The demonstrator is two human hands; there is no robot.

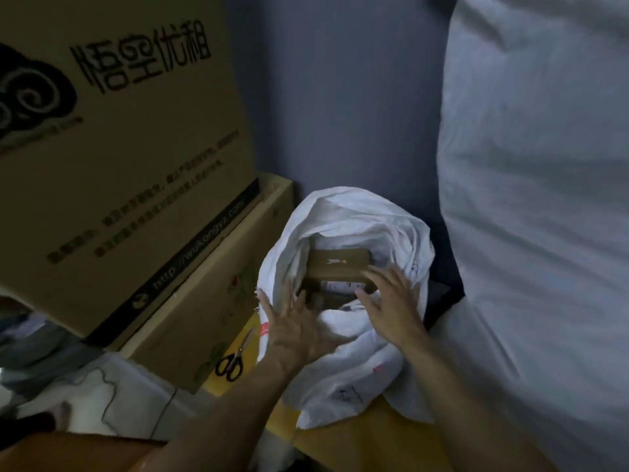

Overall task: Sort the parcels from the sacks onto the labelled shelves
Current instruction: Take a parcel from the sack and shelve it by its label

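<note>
Got left hand (296,332) and right hand (391,301) inside white sack (340,212), both splayed loose against brown parcel (340,264) (no real clench), scissors (233,361) nearby.

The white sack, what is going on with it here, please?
A person reaches into the open sack with both hands. The left hand lies spread on the sack's near left edge. The right hand touches a brown parcel, which sits inside the sack, not yet lifted. A pair of scissors lies to the left, beside stacked cartons.
</note>
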